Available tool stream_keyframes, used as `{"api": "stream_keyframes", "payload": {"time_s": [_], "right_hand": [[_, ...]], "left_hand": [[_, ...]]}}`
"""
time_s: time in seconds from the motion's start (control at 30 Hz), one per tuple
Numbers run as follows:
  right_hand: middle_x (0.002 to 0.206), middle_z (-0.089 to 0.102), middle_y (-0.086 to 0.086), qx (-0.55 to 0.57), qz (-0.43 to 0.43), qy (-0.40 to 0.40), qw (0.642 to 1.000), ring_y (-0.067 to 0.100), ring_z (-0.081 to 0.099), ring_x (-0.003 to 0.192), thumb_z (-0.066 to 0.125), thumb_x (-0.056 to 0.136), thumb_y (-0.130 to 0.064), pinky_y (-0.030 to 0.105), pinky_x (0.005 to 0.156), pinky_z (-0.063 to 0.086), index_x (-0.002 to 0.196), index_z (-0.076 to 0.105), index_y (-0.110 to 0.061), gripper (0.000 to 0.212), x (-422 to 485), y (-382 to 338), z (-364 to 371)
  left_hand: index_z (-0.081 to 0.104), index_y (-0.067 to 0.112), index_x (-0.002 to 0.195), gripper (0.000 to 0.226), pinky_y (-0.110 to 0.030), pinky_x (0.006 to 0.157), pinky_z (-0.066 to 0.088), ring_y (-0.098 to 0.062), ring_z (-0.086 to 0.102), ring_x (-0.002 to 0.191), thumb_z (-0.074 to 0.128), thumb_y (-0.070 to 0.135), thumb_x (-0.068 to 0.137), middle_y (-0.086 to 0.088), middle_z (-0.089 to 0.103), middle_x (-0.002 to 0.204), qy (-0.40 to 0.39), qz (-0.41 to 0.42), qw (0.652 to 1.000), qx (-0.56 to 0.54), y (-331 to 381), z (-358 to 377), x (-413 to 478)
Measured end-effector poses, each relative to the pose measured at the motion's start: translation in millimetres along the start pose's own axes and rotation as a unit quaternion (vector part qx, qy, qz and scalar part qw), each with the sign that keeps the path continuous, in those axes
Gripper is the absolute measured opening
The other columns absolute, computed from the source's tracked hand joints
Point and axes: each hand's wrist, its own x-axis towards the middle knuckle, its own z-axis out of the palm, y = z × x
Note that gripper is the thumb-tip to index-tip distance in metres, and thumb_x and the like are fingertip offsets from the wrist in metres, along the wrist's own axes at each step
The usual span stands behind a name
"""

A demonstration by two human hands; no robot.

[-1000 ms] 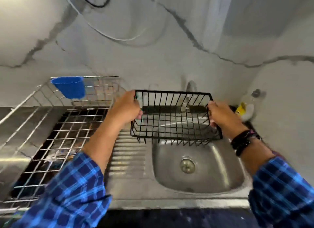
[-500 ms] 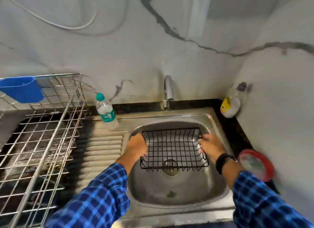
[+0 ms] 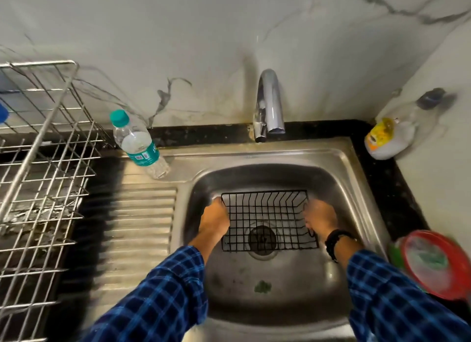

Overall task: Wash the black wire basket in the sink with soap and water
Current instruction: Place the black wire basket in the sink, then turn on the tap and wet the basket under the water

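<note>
The black wire basket (image 3: 267, 219) sits low inside the steel sink (image 3: 362, 188), over the drain. My left hand (image 3: 214, 219) grips its left side and my right hand (image 3: 319, 219) grips its right side. The chrome tap (image 3: 269, 104) stands behind the sink, and no water runs from it. A soap bottle with a yellow label (image 3: 387, 140) stands in the back right corner. A red dish holding a green scrubber (image 3: 433, 262) lies on the counter to the right of the sink.
A plastic water bottle with a teal cap (image 3: 137, 144) stands at the back of the ribbed drainboard (image 3: 142, 227). A steel wire dish rack (image 3: 38, 163) fills the left side. A green scrap (image 3: 262, 287) lies on the sink floor.
Both hands have lowered the basket from above the sink down into the basin. The view has tilted down and moved closer to the sink.
</note>
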Motion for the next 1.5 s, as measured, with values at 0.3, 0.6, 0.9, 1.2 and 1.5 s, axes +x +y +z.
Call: {"api": "stream_keyframes", "payload": {"time_s": [0.3,0.6,0.9,1.2,1.5], "right_hand": [[0.151,0.047,0.012,-0.05,-0.057,-0.003,0.997,0.032,0.048,0.135,0.056,0.1,-0.018,0.041,0.106,0.041,0.152,0.038,-0.016,0.055,-56.6,-30.6,-14.9],[0.133,0.06,-0.001,-0.086,-0.165,-0.131,0.974,0.009,0.063,0.112,0.051,0.102,-0.014,0.01,0.083,0.05,0.144,0.046,-0.023,0.043,-163.3,13.0,-38.9],[0.114,0.066,-0.021,-0.007,-0.193,-0.085,0.977,-0.006,0.061,0.106,0.054,0.1,-0.014,0.02,0.094,0.05,0.124,0.059,-0.034,0.032,-175.7,18.4,-64.0],[0.098,0.076,-0.01,0.071,-0.155,-0.047,0.984,0.008,0.072,0.092,0.056,0.099,-0.007,0.037,0.085,0.057,0.102,0.069,-0.035,0.031,-172.4,50.5,-87.5],[0.103,0.071,-0.016,0.001,-0.146,-0.091,0.985,0.007,0.067,0.101,0.057,0.099,-0.018,0.028,0.09,0.052,0.098,0.064,-0.041,0.023,-171.8,27.7,-68.4]], "left_hand": [[0.028,0.029,0.155,0.055,-0.031,0.08,0.049,-0.021,0.064,0.097,0.041,0.015,0.104,-0.01,0.066,0.125,0.007,0.048,0.998,-0.044,4.5,-11.5,-19.3],[0.021,0.023,0.157,0.056,-0.021,0.067,0.054,-0.007,0.06,0.09,0.039,0.031,0.104,-0.003,0.024,0.164,0.223,0.312,0.923,0.025,136.6,-77.9,-42.5],[0.064,0.009,0.117,0.033,-0.046,0.082,0.06,-0.031,0.068,0.095,0.062,0.034,0.095,-0.015,0.069,0.105,0.143,0.157,0.971,-0.108,204.3,-104.3,-23.6],[0.061,0.006,0.096,0.005,-0.029,0.075,0.05,-0.016,0.054,0.066,0.057,0.005,0.097,-0.002,0.051,0.073,0.122,0.108,0.98,0.114,186.5,-120.1,-17.2],[0.063,0.029,0.119,0.027,-0.042,0.089,0.057,-0.024,0.068,0.098,0.044,0.032,0.1,-0.004,0.07,0.112,0.146,0.055,0.981,-0.119,77.1,-58.2,-35.3]]}}
